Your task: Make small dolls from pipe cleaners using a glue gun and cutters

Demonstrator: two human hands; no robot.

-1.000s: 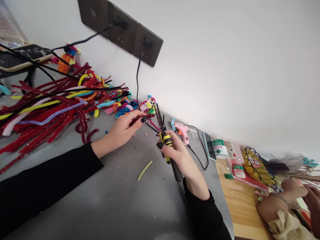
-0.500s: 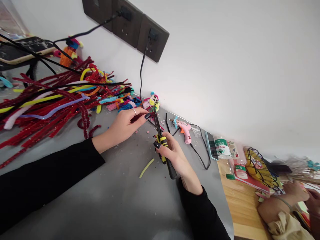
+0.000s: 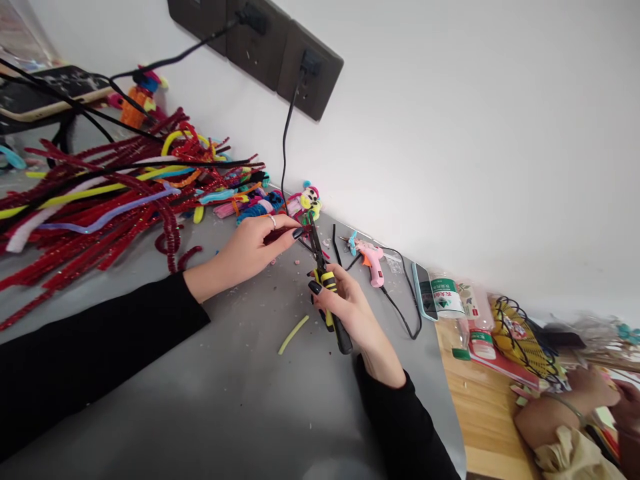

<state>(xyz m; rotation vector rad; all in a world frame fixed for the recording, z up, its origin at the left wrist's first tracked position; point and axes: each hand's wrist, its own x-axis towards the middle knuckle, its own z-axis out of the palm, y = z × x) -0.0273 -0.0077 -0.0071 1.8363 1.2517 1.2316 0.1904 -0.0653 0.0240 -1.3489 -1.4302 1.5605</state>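
Observation:
My right hand [image 3: 350, 310] is closed round the yellow-and-black handles of a pair of pliers [image 3: 324, 277], jaws pointing up and away from me. My left hand [image 3: 253, 250] pinches a dark red pipe cleaner piece [image 3: 280, 235] right at the plier jaws; a ring shows on one finger. Both hands hover just above the grey table [image 3: 225, 400]. A short yellow-green pipe cleaner piece [image 3: 293, 335] lies on the table below my right hand.
A big heap of red and coloured pipe cleaners [image 3: 100, 193] fills the left. Small pipe-cleaner figures [image 3: 307, 199] stand by the wall. A pink glue gun [image 3: 371, 260], its cord, a phone [image 3: 424, 291] and a bottle [image 3: 447, 310] lie right. Another person's hands [image 3: 585, 407] work at the far right.
The plier jaws have closed in on the red piece at my left fingertips, and my right hand has shifted slightly left and up. My left hand stays almost still.

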